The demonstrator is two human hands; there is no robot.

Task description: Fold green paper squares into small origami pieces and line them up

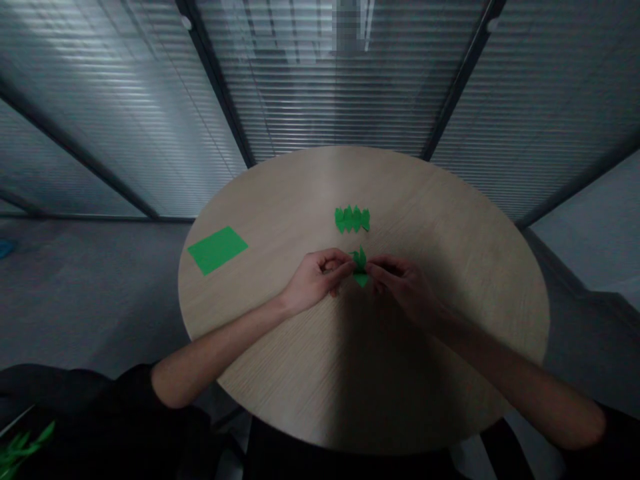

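Note:
Between my two hands, over the middle of the table, is a small piece of folded green paper with pointed ends at top and bottom. My left hand pinches its left side between thumb and fingers. From the right, my right hand pinches the opposite side. The fingertips hide part of the folds. Just beyond the hands, a row of several small green folded-paper pieces with pointed tips lies on the table, side by side.
A flat green paper sheet lies at the left of the round wooden table. Glass panels with blinds stand behind the table's far edge. Green leaves show at the lower left, and a blue thing lies on the floor.

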